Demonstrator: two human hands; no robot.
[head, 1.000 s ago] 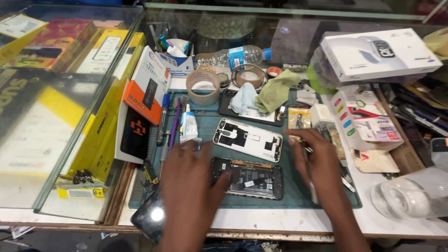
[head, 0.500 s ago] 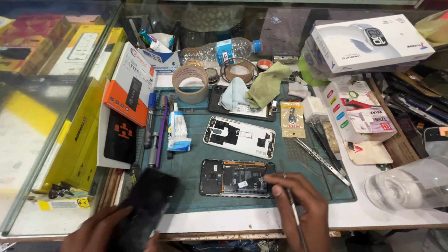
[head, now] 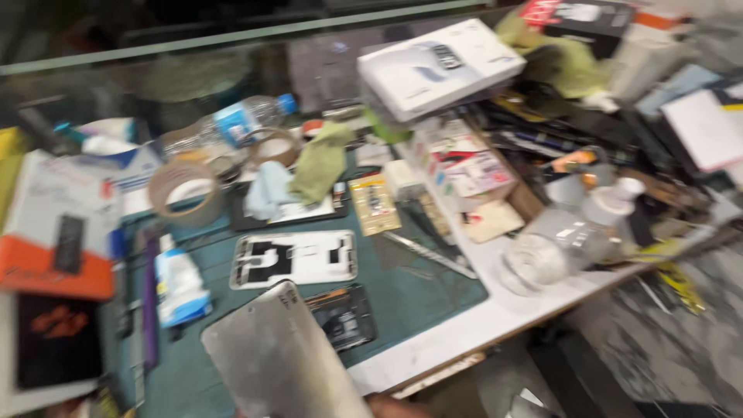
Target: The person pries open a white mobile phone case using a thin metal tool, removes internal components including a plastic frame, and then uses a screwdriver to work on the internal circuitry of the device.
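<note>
Hands: only a fingertip sliver [head: 395, 406] shows at the bottom edge, grip unclear | grey phone panel [head: 282, 360] raised over green mat [head: 418, 290] | clear plastic bottle [head: 232, 124] lying behind mat, contents unclear

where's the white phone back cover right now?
In the head view the white back cover lies flat on the green mat, left of centre, between the blue-and-white tube and the tweezers, just above the opened phone.

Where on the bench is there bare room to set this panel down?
Bare green mat lies right of the opened phone, below the tweezers. The white bench edge beside the clear bottle is also free. The back and right side are crowded with boxes and tools.
</note>
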